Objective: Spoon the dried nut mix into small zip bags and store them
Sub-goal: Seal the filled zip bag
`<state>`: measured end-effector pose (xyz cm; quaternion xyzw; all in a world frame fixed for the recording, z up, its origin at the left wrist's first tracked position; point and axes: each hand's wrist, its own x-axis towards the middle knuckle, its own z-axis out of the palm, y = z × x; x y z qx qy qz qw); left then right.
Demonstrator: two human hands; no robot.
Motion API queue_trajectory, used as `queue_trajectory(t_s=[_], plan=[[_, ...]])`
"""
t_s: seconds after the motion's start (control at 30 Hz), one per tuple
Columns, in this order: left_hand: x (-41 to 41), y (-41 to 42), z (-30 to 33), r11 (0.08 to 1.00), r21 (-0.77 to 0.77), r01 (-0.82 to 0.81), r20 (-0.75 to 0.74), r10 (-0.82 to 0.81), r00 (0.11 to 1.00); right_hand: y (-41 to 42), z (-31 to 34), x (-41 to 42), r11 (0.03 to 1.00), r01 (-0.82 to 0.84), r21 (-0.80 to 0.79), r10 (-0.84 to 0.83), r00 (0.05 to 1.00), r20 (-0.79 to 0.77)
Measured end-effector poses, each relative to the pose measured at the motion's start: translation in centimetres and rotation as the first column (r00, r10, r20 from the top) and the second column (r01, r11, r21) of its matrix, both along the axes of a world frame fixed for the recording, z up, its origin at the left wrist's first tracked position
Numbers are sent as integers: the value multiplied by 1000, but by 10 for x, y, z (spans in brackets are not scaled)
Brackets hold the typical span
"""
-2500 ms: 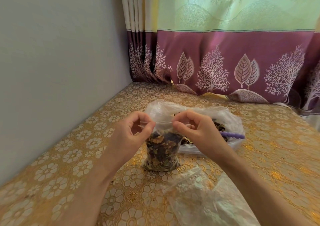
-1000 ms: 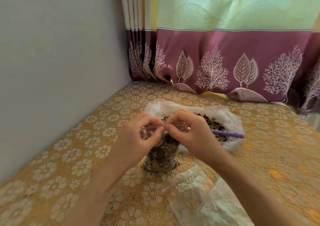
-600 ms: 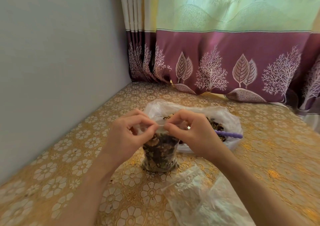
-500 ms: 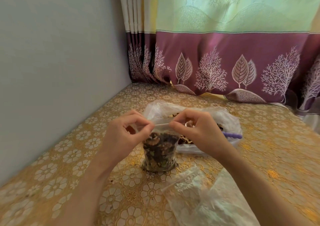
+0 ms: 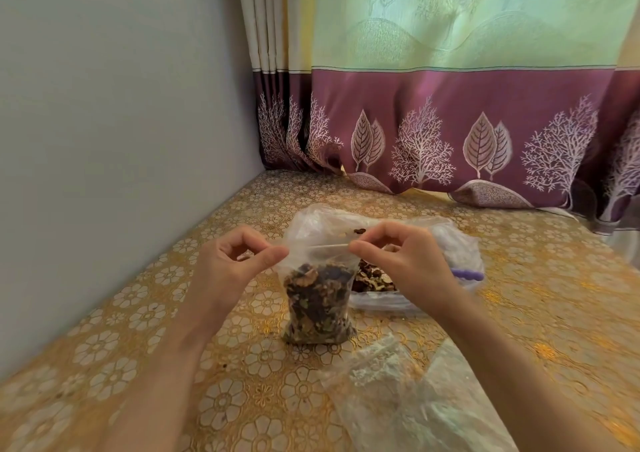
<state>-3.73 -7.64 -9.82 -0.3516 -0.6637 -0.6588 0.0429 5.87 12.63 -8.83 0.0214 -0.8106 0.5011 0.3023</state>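
A small clear zip bag (image 5: 317, 306) full of dark dried nut mix stands upright on the gold flowered tablecloth (image 5: 145, 313). My left hand (image 5: 235, 264) pinches the left end of its zip strip between thumb and forefinger. My right hand (image 5: 405, 261) pinches the right end, and the strip is stretched taut between them. Behind it lies a large clear plastic bag (image 5: 453, 247) holding more nut mix, with a purple spoon handle (image 5: 467, 273) sticking out to the right.
A pile of empty clear zip bags (image 5: 408, 396) lies at the front right, under my right forearm. A grey wall (image 5: 121, 139) borders the table on the left. A maroon and green curtain (image 5: 450, 132) hangs at the back, touching the tabletop.
My hands were close together at the middle of the zip strip a second ago. They have slid apart to its two ends, pulling the strip straight. The bag stays in place.
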Motion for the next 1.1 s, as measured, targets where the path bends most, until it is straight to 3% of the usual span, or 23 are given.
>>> queue_trajectory(t_s=[0.13, 0.2, 0.27, 0.37, 0.53, 0.6, 0.67, 0.73, 0.9, 1.1], plan=[[-4, 2, -8, 998, -35, 53, 104, -49, 993, 2, -4, -2, 999, 50, 21, -50, 999, 12], [-5, 4, -12, 969, -182, 165, 197, -129, 972, 4, -8, -3, 997, 73, 1, -73, 997, 32], [-5, 6, -16, 881, -383, 278, 277, -177, 944, 5, -11, -3, 995, 85, -51, -84, 996, 35], [-5, 10, -23, 813, -496, 306, 281, -183, 942, 3, -16, -4, 989, 109, -99, -108, 994, 16], [-13, 1, -23, 918, -282, 280, 355, -171, 919, -4, -38, -11, 989, 143, -40, -139, 987, 75], [-21, -9, -19, 976, -128, 177, 375, -117, 920, -6, -51, -12, 977, 141, 162, -159, 982, 104], [-32, -19, -21, 998, 60, -21, 444, -8, 896, -6, -62, -12, 875, 138, 464, -201, 976, 89], [-42, -28, -27, 967, 71, -243, 494, 178, 851, -5, -68, -12, 756, 111, 645, -216, 973, 86], [-57, -30, -48, 831, -238, -502, 220, 550, 806, -3, -77, -14, 624, 85, 777, -240, 967, 86], [-61, -24, -57, 641, -528, -556, -51, 630, 775, -4, -78, -13, 630, 104, 770, -221, 974, 49]])
